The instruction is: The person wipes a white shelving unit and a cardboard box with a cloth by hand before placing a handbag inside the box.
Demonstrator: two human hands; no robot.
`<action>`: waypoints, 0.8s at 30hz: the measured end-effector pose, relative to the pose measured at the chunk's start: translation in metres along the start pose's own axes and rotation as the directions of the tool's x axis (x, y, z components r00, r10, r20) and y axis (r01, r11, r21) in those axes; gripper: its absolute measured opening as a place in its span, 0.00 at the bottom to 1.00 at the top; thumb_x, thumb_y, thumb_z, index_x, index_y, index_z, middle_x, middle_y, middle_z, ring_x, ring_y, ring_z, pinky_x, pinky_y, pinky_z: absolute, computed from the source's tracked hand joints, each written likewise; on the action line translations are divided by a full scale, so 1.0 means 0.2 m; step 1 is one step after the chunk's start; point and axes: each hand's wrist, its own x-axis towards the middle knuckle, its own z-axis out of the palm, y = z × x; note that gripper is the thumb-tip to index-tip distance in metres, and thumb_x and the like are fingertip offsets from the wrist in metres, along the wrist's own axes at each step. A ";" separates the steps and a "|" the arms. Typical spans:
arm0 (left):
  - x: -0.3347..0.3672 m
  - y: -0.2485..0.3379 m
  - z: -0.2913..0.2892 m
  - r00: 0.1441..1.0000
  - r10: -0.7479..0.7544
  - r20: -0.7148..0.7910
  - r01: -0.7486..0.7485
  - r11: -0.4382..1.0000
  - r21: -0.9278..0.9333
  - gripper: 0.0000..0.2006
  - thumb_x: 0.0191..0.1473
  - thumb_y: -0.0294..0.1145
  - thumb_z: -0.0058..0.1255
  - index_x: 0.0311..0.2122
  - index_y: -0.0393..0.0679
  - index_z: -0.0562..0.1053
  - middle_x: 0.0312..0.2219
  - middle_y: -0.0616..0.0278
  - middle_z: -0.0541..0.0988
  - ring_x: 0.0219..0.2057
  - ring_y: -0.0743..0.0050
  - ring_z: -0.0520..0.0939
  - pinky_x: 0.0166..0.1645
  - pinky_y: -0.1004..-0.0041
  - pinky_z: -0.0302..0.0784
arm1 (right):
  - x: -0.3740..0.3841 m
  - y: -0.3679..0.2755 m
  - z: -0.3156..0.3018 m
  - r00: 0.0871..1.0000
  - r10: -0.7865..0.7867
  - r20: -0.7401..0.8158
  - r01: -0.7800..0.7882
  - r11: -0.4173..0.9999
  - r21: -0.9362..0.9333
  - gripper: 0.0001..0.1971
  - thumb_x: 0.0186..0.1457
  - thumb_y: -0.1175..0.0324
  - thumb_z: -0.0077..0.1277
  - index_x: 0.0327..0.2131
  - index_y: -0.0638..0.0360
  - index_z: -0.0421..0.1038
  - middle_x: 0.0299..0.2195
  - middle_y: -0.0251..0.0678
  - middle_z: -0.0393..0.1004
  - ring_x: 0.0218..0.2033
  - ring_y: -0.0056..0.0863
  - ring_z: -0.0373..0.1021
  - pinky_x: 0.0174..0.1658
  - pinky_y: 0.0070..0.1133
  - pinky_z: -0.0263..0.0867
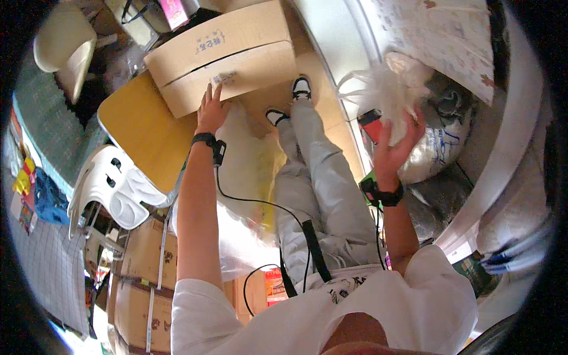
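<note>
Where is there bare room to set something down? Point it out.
The yellow tabletop looks bare between the cardboard box and the white chair; a floor strip lies bare between the trousers and white panel. It is crowded around the right hand, among plastic bags.

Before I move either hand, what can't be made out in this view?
In the head view:
- Cardboard box: contents, hidden by its panels.
- Left hand: palm, hidden by the back of the hand; firmness of contact can't be told.
- Right hand: exact grip, blurred among the wispy pale plastic.
- Red-and-black thing: its kind, too small and blurred.
</note>
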 end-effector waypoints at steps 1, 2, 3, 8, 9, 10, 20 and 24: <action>-0.01 -0.05 0.02 1.000 -0.001 -0.004 0.001 0.999 -0.047 0.35 0.54 0.41 0.49 0.67 0.62 0.51 0.67 0.55 0.48 0.65 0.47 0.56 0.64 0.49 0.59 | -0.02 -0.05 0.08 0.997 0.001 0.074 -0.009 0.993 0.114 0.16 0.55 0.73 0.51 0.49 0.61 0.69 0.55 0.48 0.63 0.54 0.46 0.60 0.57 0.36 0.57; -0.01 -0.11 0.03 1.000 -0.002 -0.010 0.001 0.996 -0.094 0.37 0.54 0.43 0.50 0.67 0.62 0.50 0.68 0.54 0.47 0.65 0.46 0.55 0.63 0.49 0.59 | -0.03 -0.11 0.17 0.989 -0.008 0.146 -0.025 0.974 0.226 0.15 0.55 0.74 0.50 0.47 0.62 0.70 0.53 0.46 0.65 0.52 0.45 0.63 0.56 0.35 0.59; 0.02 -0.12 0.05 0.995 -0.059 0.076 0.062 0.997 -0.045 0.39 0.54 0.46 0.51 0.68 0.63 0.47 0.68 0.55 0.44 0.66 0.44 0.53 0.63 0.49 0.59 | -0.04 -0.15 0.27 0.977 -0.002 0.215 -0.072 0.938 0.339 0.14 0.55 0.75 0.50 0.46 0.62 0.71 0.50 0.45 0.67 0.51 0.43 0.64 0.55 0.33 0.60; 0.11 -0.13 0.20 0.997 -0.028 0.077 0.048 0.961 -0.273 0.36 0.57 0.46 0.48 0.68 0.59 0.50 0.69 0.55 0.41 0.67 0.43 0.50 0.64 0.46 0.55 | -0.12 -0.14 0.72 0.851 0.042 0.523 -0.324 0.826 0.461 0.14 0.55 0.75 0.49 0.46 0.60 0.69 0.44 0.45 0.71 0.46 0.38 0.68 0.49 0.28 0.65; 0.15 -0.11 0.26 0.986 0.046 0.158 -0.017 0.983 -0.181 0.34 0.58 0.45 0.46 0.67 0.55 0.50 0.69 0.55 0.41 0.67 0.43 0.48 0.65 0.47 0.53 | -0.14 -0.08 0.81 0.816 0.030 0.578 -0.347 0.825 0.447 0.14 0.55 0.75 0.50 0.47 0.60 0.69 0.43 0.45 0.71 0.45 0.38 0.69 0.48 0.27 0.66; 0.19 -0.07 0.32 0.962 0.111 0.249 -0.090 0.991 -0.097 0.33 0.59 0.43 0.44 0.67 0.52 0.51 0.69 0.55 0.40 0.68 0.43 0.46 0.66 0.48 0.52 | -0.16 -0.02 0.89 0.811 0.029 0.584 -0.345 0.831 0.437 0.14 0.55 0.75 0.50 0.47 0.60 0.69 0.43 0.45 0.71 0.45 0.38 0.69 0.48 0.27 0.66; 0.22 -0.19 0.44 0.992 0.122 -0.011 -0.122 0.980 -0.157 0.38 0.54 0.44 0.48 0.67 0.52 0.47 0.63 0.50 0.58 0.60 0.43 0.64 0.62 0.54 0.63 | -0.10 0.21 1.56 0.854 0.111 0.508 -0.237 0.953 0.190 0.28 0.51 0.66 0.56 0.56 0.58 0.63 0.47 0.48 0.71 0.49 0.47 0.67 0.53 0.35 0.63; 0.25 -0.06 0.13 0.955 -0.252 0.159 0.296 0.865 -0.405 0.35 0.54 0.39 0.49 0.66 0.54 0.52 0.56 0.50 0.69 0.56 0.48 0.71 0.58 0.57 0.68 | -0.05 0.38 1.62 0.825 0.179 0.536 -0.270 0.958 0.096 0.29 0.51 0.66 0.57 0.56 0.63 0.62 0.43 0.44 0.74 0.47 0.45 0.67 0.52 0.35 0.63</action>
